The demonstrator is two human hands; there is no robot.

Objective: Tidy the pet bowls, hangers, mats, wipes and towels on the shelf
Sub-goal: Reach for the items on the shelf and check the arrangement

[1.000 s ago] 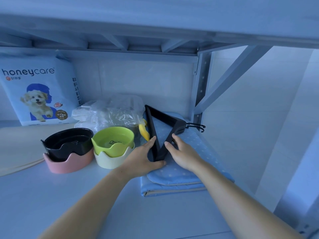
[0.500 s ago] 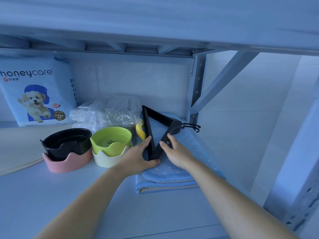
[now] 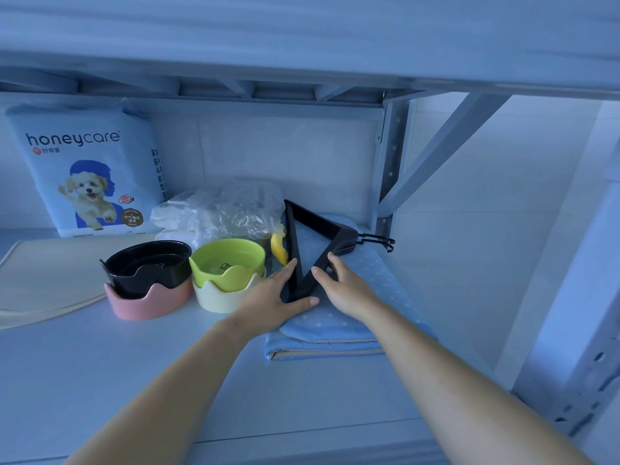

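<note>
While both my hands sit at the near tip of the black hangers (image 3: 335, 233), the stack lies flat on the folded blue dotted mat (image 3: 382, 283) at the right end of the shelf (image 3: 134, 380), hooks pointing twd the rear right post (image 3: 391, 169). L hand (image 3: 271, 297): fingers straight, laid along the outside of the left bar, thumb stretched across the near tip; pressing, not wrapped round. R hand (image 3: 347, 290): fingers lie over the right bar, thumb on its inner edge, so the bar runs btwn thumb & index; can't tell if that's a real pinch or just a push. Just left of the mat: green bowl (image 3: 228, 263) nested in a cream bowl (image 3: 218, 300), then black bowl (image 3: 147, 266) in a pink bowl (image 3: 147, 305). Behind them a clear plastic bag (image 3: 235, 209) w/ white stuff, and a yellow bit (image 3: 279, 251) beside the hangers. Honeycare pack (image 3: 90, 169) stands back left, beige mat (image 3: 43, 280) flat in front of it.
</note>
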